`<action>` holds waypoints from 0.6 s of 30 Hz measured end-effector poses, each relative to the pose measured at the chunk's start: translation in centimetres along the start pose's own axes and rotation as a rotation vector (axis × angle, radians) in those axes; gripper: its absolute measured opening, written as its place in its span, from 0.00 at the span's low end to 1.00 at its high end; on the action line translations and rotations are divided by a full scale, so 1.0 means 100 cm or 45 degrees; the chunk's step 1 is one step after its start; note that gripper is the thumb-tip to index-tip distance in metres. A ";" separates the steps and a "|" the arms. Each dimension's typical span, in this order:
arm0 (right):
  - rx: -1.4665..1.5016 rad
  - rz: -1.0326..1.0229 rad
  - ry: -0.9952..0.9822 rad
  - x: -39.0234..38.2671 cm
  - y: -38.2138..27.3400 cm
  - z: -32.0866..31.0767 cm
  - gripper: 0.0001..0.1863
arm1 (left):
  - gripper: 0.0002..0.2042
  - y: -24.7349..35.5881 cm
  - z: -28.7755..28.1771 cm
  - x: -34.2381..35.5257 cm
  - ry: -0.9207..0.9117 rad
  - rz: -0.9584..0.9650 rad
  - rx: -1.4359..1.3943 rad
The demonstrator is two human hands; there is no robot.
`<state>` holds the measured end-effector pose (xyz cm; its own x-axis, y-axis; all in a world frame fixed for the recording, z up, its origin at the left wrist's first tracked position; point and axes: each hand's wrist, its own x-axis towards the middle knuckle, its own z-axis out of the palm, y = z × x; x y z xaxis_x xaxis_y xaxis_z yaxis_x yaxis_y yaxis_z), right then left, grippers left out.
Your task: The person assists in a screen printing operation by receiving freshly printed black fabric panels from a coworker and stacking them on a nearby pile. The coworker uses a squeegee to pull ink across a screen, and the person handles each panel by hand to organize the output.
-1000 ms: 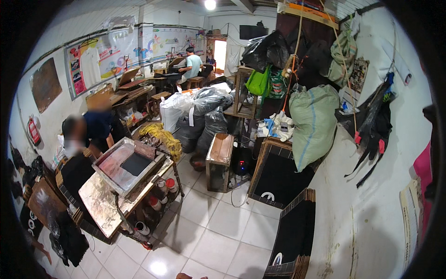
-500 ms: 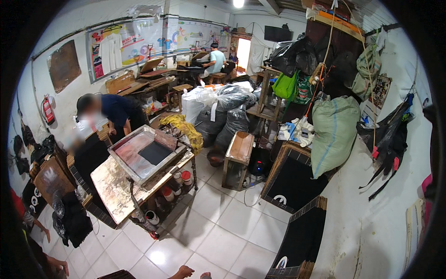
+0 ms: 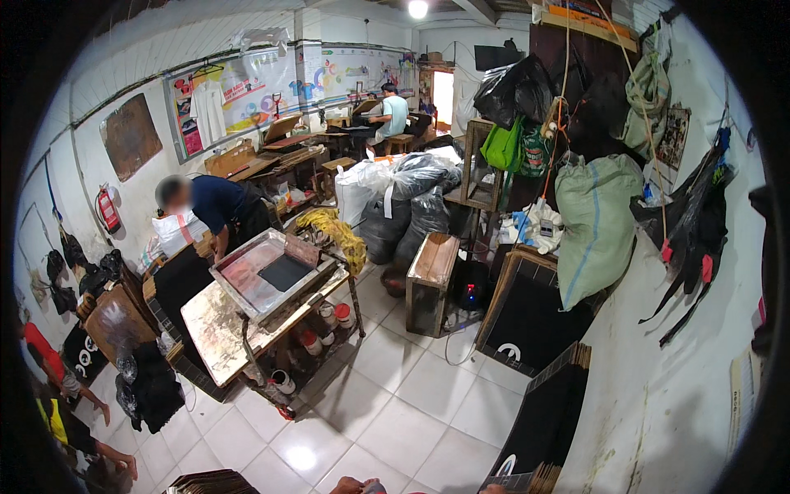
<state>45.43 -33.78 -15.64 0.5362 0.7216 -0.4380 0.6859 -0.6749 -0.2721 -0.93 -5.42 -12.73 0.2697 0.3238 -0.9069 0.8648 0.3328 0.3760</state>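
Skin at the lower edge may be my left hand (image 3: 347, 486); a small patch farther right may be my right hand (image 3: 494, 489). Both are cut off, so what they hold is hidden. Beside the first is a stack of board edges (image 3: 210, 484); near the second, stacked boards with black fabric (image 3: 543, 412). Ahead stands a stained worktable (image 3: 204, 311) bearing a framed screen (image 3: 263, 280), with jars (image 3: 313, 337) underneath.
A person in dark blue (image 3: 222, 202) bends behind the worktable; another (image 3: 391, 115) sits at the back. Legs of others (image 3: 107, 453) show at lower left. Bulging bags (image 3: 403, 206), a wooden box (image 3: 432, 280), more boards (image 3: 514, 313) and a green sack (image 3: 597, 230) crowd the right and middle.
The view has swung slightly left, shifting the room rightward. The person in dark blue has straightened a little. People at lower left have come further into view.
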 end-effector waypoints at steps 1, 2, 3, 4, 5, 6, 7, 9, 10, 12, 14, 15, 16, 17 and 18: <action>0.000 0.025 -0.040 0.000 -0.001 0.001 0.18 | 0.11 0.002 0.007 0.000 0.064 -0.121 -0.240; -0.002 0.050 -0.080 -0.001 -0.001 0.000 0.18 | 0.11 -0.002 0.011 -0.005 0.043 0.007 -0.280; -0.056 0.041 -0.135 -0.005 -0.003 0.001 0.19 | 0.11 -0.007 0.014 -0.013 0.023 0.137 -0.322; -0.113 0.029 -0.186 -0.009 -0.007 0.001 0.19 | 0.11 -0.009 0.017 -0.020 0.005 0.269 -0.365; -0.168 0.015 -0.238 -0.012 -0.013 -0.001 0.19 | 0.12 -0.009 0.019 -0.029 0.089 0.340 0.027; -0.027 0.043 -0.301 -0.021 -0.012 -0.008 0.19 | 0.13 -0.010 0.019 -0.041 0.156 0.402 0.430; 0.114 0.078 -0.362 -0.031 -0.013 -0.018 0.18 | 0.14 -0.010 0.019 -0.054 0.246 0.454 0.830; 0.322 0.155 -0.444 -0.048 -0.021 -0.038 0.18 | 0.14 0.005 0.013 -0.071 0.229 0.472 0.867; 0.356 0.157 -0.433 -0.050 -0.030 -0.048 0.18 | 0.14 0.015 0.011 -0.079 0.214 0.450 0.809; 0.406 0.143 -0.391 -0.049 -0.048 -0.066 0.18 | 0.14 0.038 0.005 -0.092 0.178 0.376 0.618; 0.444 0.123 -0.339 -0.042 -0.065 -0.079 0.18 | 0.14 0.060 0.002 -0.105 0.138 0.318 0.426; 0.462 0.114 -0.325 -0.042 -0.071 -0.083 0.18 | 0.14 0.069 -0.003 -0.111 0.117 0.307 0.370; 0.472 0.104 -0.315 -0.040 -0.076 -0.085 0.18 | 0.14 0.077 -0.005 -0.118 0.100 0.309 0.328; 0.479 0.096 -0.309 -0.039 -0.081 -0.088 0.18 | 0.14 0.084 -0.007 -0.125 0.085 0.316 0.305; 0.490 0.090 -0.305 -0.039 -0.085 -0.089 0.18 | 0.14 0.090 -0.010 -0.133 0.071 0.329 0.289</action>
<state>41.90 -29.45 -4.02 0.4151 0.6465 -0.6401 0.3949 -0.7619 -0.5134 2.84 -5.83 2.88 0.4737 0.4216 -0.7732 0.8449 0.0301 0.5341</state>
